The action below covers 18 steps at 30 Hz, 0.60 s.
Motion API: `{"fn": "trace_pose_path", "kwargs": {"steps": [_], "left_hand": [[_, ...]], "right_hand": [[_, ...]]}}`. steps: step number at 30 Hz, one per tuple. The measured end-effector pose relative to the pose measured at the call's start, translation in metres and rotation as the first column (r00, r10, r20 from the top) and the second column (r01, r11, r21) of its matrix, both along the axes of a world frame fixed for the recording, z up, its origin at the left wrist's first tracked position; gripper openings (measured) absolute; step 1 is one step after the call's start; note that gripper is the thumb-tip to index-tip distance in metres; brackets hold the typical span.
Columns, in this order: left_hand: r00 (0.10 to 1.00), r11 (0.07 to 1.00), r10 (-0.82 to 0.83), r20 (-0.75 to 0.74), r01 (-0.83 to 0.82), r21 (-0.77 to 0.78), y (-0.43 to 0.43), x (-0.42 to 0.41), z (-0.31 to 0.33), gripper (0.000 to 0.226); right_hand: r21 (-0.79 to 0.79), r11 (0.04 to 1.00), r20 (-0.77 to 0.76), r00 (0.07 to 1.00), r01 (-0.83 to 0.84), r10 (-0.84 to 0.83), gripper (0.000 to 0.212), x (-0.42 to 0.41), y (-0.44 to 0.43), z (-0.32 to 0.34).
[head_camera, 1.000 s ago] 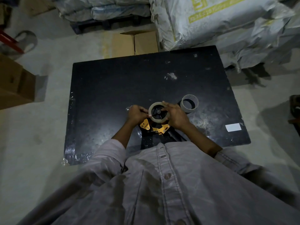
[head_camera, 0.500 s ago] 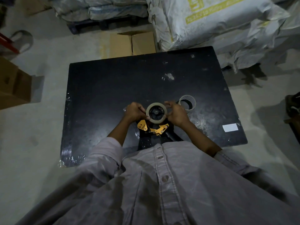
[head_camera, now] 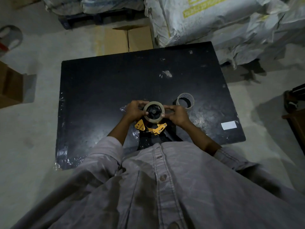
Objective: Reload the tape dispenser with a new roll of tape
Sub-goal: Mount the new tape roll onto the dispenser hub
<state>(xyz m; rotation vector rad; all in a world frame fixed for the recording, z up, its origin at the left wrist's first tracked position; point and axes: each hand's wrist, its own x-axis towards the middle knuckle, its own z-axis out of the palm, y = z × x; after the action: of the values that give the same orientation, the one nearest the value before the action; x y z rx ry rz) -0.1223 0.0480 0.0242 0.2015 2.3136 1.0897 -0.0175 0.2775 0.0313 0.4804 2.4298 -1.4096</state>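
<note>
Concrete floor surrounds a black rectangular tabletop [head_camera: 102, 90]. At its six o'clock edge, the left hand [head_camera: 134, 109] and right hand [head_camera: 176, 114] pinch a tan roll of tape [head_camera: 154, 120] seated on the black-and-yellow tape dispenser [head_camera: 151, 128]. At two o'clock stands an empty cardboard core [head_camera: 185, 100]. Threading seemingly remains.

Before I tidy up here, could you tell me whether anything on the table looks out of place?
Crumpled clear film hangs off the table's near left corner, and a whitish smear marks the top. An empty tape core lies loose beside the right hand.
</note>
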Motion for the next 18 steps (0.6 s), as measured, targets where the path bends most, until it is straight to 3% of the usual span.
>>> {"fn": "trace_pose_path", "kwargs": {"steps": [3,5,8,12,18], "left_hand": [[0.999,1.000,0.002,-0.032,-0.002,-0.010,-0.002,0.000,-0.010,0.064],[0.999,1.000,0.000,-0.036,-0.001,-0.026,-0.004,-0.001,-0.018,0.064],[0.999,0.999,-0.025,-0.030,0.024,-0.028,-0.002,-0.002,-0.014,0.064],[0.995,0.995,-0.072,-0.074,0.067,-0.068,0.006,-0.002,-0.003,0.061],[0.992,0.987,0.011,-0.127,-0.031,-0.160,0.006,-0.006,-0.019,0.028]], "right_hand": [[0.000,0.998,0.012,0.997,0.070,-0.070,0.050,0.008,0.003,-0.006],[-0.034,0.997,0.008,0.998,0.070,-0.070,0.064,0.006,0.005,-0.004],[-0.101,0.995,-0.022,1.000,-0.025,0.023,0.083,-0.007,0.003,0.009],[-0.049,0.981,-0.076,0.980,-0.189,0.185,0.069,-0.022,-0.004,0.009],[-0.018,0.999,-0.074,0.997,0.036,-0.037,0.048,-0.006,0.005,-0.012]]}}
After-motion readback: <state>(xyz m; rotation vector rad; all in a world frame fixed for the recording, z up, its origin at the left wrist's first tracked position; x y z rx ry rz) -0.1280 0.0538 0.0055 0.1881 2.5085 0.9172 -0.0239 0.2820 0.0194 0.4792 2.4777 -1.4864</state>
